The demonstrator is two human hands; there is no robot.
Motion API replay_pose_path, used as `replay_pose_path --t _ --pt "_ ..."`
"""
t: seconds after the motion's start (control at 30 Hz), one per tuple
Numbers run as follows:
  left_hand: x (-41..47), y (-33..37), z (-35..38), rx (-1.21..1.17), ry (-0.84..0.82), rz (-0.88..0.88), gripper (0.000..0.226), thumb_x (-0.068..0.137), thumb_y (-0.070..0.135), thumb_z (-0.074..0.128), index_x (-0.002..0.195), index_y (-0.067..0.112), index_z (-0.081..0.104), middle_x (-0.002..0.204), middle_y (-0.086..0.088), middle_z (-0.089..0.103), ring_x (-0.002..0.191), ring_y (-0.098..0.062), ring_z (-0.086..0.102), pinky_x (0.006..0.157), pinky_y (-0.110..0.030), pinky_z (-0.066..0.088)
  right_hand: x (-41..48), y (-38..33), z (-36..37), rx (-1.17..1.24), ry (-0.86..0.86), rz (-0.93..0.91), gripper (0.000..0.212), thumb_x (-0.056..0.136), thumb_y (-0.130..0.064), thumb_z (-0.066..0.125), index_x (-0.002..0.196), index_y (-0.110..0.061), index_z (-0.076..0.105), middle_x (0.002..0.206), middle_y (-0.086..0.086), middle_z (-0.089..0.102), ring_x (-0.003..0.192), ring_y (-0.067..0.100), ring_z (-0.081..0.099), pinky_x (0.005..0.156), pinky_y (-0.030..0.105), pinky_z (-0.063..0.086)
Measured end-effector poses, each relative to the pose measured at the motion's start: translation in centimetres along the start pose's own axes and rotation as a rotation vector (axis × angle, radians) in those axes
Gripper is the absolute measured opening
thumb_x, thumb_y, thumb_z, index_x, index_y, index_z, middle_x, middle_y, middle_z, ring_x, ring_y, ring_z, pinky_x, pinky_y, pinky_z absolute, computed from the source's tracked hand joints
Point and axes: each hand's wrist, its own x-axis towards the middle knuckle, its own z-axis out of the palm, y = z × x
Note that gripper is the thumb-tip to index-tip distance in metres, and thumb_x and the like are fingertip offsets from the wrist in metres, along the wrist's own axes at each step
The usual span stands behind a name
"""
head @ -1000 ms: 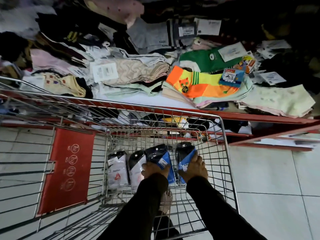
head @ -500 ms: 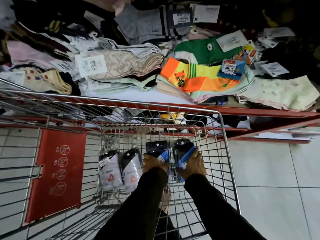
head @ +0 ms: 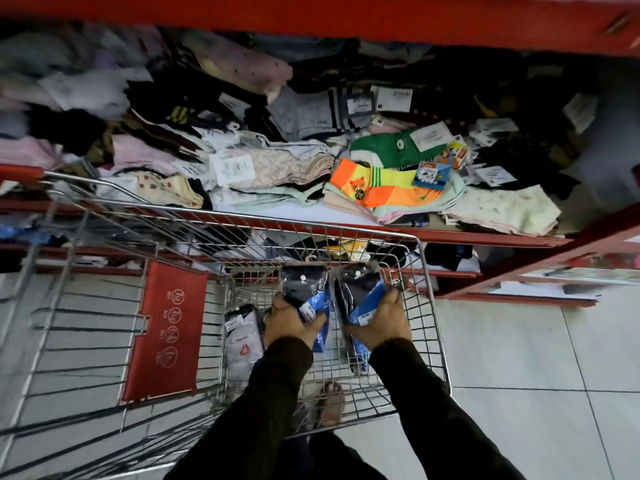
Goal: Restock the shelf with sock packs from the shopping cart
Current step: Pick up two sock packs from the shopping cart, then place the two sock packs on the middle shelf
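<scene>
We hold 2 sock packs over the wire shopping cart [head: 431, 292], 1 in each hand. Our left hand [head: 289, 322] is closed around a glossy plastic pack of dark socks with a blue card band [head: 306, 292]; our right hand [head: 382, 322] grips a matching dark-and-blue pack [head: 362, 292] just beside it. Left of our left hand, a white-and-black sock pack [head: 242, 337] with a red triangle logo lies in the cart basket. Beyond both hands, the red metal shelf [head: 450, 235] is heaped with loose soft socks, among them an orange-and-yellow pair [head: 384, 188].
</scene>
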Motion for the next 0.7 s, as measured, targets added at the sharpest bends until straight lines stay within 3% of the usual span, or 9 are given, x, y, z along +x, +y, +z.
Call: replay_pose_path --t 0.2,0.33,0.43,0.6,0.7 --pt "-5.5 1.3 -9.4 -0.210 0.209 0.180 0.093 0.071 0.054 0.081 0.135 0.002 0.037 0.125 -0.018 0.063 0.113 -0.034 0.061 0.095 -0.041 0.055 -6.0 -5.8 -7.4 0.136 0.228 -0.226 0.109 0.057 -0.038 0.092 0.139 0.000 0.032 0.134 0.016 0.050 0.120 0.033 0.055 0.095 0.029 0.044" --pt "-8.6 4.1 -15.4 -0.281 0.352 0.320 0.104 0.074 0.045 0.082 0.149 0.003 0.024 0.142 -0.020 0.052 0.128 -0.033 0.054 0.103 -0.038 0.049 -8.2 -9.5 -12.6 0.262 0.381 -0.407 0.112 0.054 -0.042 0.093 0.141 -0.007 0.031 0.136 0.012 0.051 0.122 0.029 0.055 0.098 0.031 0.046" --pt "-10.7 7.2 -20.4 -0.311 0.464 0.399 0.104 0.077 0.046 0.080 0.152 0.005 0.020 0.147 -0.020 0.048 0.131 -0.034 0.053 0.104 -0.039 0.047 -9.1 -12.4 -17.1 0.335 0.495 -0.536 0.107 0.056 -0.040 0.093 0.139 -0.009 0.033 0.133 0.008 0.051 0.122 0.024 0.053 0.096 0.018 0.039" --pt "-12.1 12.6 -27.9 -0.376 0.670 0.569 0.105 0.076 0.052 0.078 0.152 0.009 0.020 0.144 -0.019 0.050 0.130 -0.035 0.051 0.102 -0.044 0.050 -10.1 -17.5 -24.5 0.453 0.690 -0.725 0.108 0.058 -0.037 0.094 0.142 -0.007 0.033 0.141 0.007 0.045 0.128 0.017 0.044 0.099 0.006 0.024" --pt "-12.5 16.0 -31.5 -0.401 0.788 0.662 0.100 0.076 0.054 0.076 0.148 0.007 0.026 0.138 -0.020 0.053 0.128 -0.037 0.051 0.100 -0.043 0.049 -10.1 -20.1 -27.7 0.504 0.776 -0.813 0.107 0.059 -0.035 0.094 0.142 -0.011 0.031 0.141 0.006 0.044 0.127 0.011 0.042 0.102 0.009 0.028"
